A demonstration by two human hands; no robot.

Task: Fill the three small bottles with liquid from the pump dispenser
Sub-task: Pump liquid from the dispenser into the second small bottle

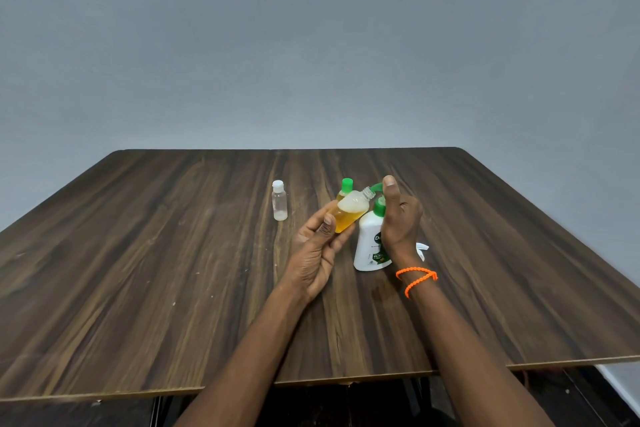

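Observation:
My left hand (317, 250) grips a small uncapped bottle (349, 213), tilted with its mouth up against the green spout of the pump dispenser (370, 246). The bottle holds amber liquid with foam above it. My right hand (400, 218) rests on the dispenser's green pump head, thumb raised, fingers hidden behind it. A second small bottle with a green cap (345, 189) stands just behind the tilted one and shows amber liquid. A third small clear bottle with a white cap (279, 200) stands upright to the left, apart from both hands.
Everything stands on a dark wooden table (173, 270) against a grey wall. A small white object (423, 248), perhaps a cap, lies on the table right of the dispenser, partly behind my right wrist. An orange band circles that wrist.

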